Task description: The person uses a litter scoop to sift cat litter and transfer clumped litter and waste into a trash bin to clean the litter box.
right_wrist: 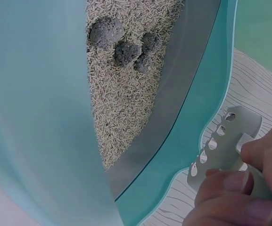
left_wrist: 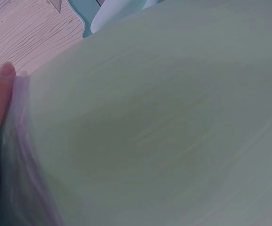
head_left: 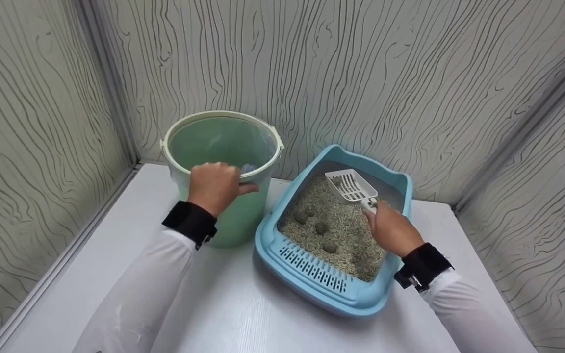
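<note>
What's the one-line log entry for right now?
Left hand: grips green bucket at the rim | Right hand: holds white scoop above blue litter box | Dark clumps: on the litter

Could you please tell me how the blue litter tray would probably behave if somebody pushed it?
The blue litter tray would probably feel rather heavy, since litter covers its floor. Its smooth, moulded walls suggest it is stiff. Being broad and low, it seems likelier to slide than tip, though the loose grains may shift.
</note>
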A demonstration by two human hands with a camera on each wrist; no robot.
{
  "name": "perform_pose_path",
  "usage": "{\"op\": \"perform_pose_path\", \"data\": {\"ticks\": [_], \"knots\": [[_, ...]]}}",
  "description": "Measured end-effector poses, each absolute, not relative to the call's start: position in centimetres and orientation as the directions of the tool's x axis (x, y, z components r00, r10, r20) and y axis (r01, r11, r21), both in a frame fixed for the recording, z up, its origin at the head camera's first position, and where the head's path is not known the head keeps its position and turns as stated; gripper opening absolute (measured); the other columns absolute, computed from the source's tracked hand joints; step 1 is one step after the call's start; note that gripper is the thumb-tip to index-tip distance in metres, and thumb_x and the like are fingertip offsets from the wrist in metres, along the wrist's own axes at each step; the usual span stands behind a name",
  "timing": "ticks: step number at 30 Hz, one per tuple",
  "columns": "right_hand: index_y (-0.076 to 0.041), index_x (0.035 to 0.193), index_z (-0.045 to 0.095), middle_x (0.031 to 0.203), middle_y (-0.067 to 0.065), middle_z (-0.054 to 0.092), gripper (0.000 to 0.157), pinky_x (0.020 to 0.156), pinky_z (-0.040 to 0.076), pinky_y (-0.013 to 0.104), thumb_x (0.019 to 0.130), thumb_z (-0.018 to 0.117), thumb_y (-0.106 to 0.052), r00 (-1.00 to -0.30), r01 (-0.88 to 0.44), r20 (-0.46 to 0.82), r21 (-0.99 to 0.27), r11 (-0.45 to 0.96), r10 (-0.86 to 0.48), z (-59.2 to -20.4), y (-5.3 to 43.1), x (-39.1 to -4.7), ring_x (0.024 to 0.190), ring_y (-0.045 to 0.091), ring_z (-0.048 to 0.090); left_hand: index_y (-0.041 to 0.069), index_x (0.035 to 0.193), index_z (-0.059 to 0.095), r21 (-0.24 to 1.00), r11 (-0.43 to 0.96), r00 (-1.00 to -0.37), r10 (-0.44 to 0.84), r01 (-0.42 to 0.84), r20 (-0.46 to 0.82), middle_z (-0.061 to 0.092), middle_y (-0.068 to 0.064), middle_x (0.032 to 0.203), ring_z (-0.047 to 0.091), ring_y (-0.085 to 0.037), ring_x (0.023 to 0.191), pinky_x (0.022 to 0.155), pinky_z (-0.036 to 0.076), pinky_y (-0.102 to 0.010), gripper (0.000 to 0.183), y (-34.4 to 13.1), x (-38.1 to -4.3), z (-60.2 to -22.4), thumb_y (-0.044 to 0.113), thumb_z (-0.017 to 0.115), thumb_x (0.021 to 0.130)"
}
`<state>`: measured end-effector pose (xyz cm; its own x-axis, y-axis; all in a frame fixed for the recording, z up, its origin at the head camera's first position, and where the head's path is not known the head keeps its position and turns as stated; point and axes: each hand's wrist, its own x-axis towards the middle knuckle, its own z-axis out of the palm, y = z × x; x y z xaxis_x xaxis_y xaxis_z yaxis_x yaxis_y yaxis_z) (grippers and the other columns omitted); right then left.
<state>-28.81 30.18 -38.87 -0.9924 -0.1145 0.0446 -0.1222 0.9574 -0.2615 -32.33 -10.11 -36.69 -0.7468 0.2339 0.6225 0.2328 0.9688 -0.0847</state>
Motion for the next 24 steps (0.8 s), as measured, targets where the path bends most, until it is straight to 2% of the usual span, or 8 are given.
{"op": "perform_pose_path", "data": {"ticks": [4, 7, 11, 18, 24], "knots": [[0.012, 0.141, 0.040, 0.087, 0.017, 0.065, 0.051, 0.072, 0.052, 0.050, 0.113, 0.041, -0.031, -0.993, -0.117, 0.055, -0.276, 0.954, -0.106, -39.0, 30.3, -28.8, 0.073, 0.031, 0.067, 0.018, 0.053, 0.028, -0.084, 0.969, -0.751, 0.234, 0.232, 0.617, 0.025, 0.004, 0.054, 0.027, -0.016, 0.049, 0.044, 0.019, -0.034, 0.080, -10.1, -32.3, -36.7, 0.085, 0.068, 0.073], [0.010, 0.141, 0.040, 0.083, 0.013, 0.063, 0.049, 0.069, 0.051, 0.047, 0.113, 0.041, -0.030, -0.992, -0.122, 0.072, -0.280, 0.952, -0.106, -39.1, 30.4, -28.9, 0.068, 0.026, 0.064, 0.018, 0.053, 0.029, -0.082, 0.969, -0.753, 0.233, 0.233, 0.616, 0.025, 0.004, 0.054, 0.027, -0.016, 0.049, 0.044, 0.019, -0.034, 0.080, -10.1, -32.3, -36.7, 0.084, 0.069, 0.073], [0.009, 0.137, 0.043, 0.088, 0.016, 0.066, 0.046, 0.073, 0.053, 0.052, 0.113, 0.042, -0.030, -0.988, -0.137, 0.109, -0.276, 0.952, -0.110, -39.6, 30.4, -28.9, 0.074, 0.031, 0.067, 0.018, 0.054, 0.029, -0.076, 0.968, -0.747, 0.233, 0.239, 0.622, 0.025, 0.004, 0.054, 0.027, -0.016, 0.049, 0.044, 0.019, -0.034, 0.080, -10.1, -32.3, -36.7, 0.083, 0.070, 0.073], [0.009, 0.125, 0.045, 0.076, 0.010, 0.056, 0.039, 0.061, 0.045, 0.043, 0.112, 0.044, -0.029, -0.981, -0.170, 0.135, -0.247, 0.954, -0.140, -39.8, 30.5, -28.6, 0.059, 0.024, 0.056, 0.019, 0.052, 0.027, -0.077, 0.967, -0.711, 0.232, 0.244, 0.664, 0.023, 0.004, 0.056, 0.025, -0.016, 0.050, 0.043, 0.018, -0.035, 0.080, -10.2, -32.6, -37.2, 0.082, 0.074, 0.070], [0.008, 0.127, 0.046, 0.091, 0.022, 0.065, 0.042, 0.069, 0.053, 0.054, 0.111, 0.048, -0.031, -0.986, -0.145, 0.121, -0.245, 0.959, -0.118, -40.1, 30.4, -28.7, 0.073, 0.037, 0.068, 0.019, 0.053, 0.028, -0.070, 0.968, -0.738, 0.231, 0.243, 0.634, 0.025, 0.004, 0.055, 0.027, -0.016, 0.050, 0.043, 0.018, -0.035, 0.080, -10.2, -32.6, -37.0, 0.084, 0.070, 0.072]]}}
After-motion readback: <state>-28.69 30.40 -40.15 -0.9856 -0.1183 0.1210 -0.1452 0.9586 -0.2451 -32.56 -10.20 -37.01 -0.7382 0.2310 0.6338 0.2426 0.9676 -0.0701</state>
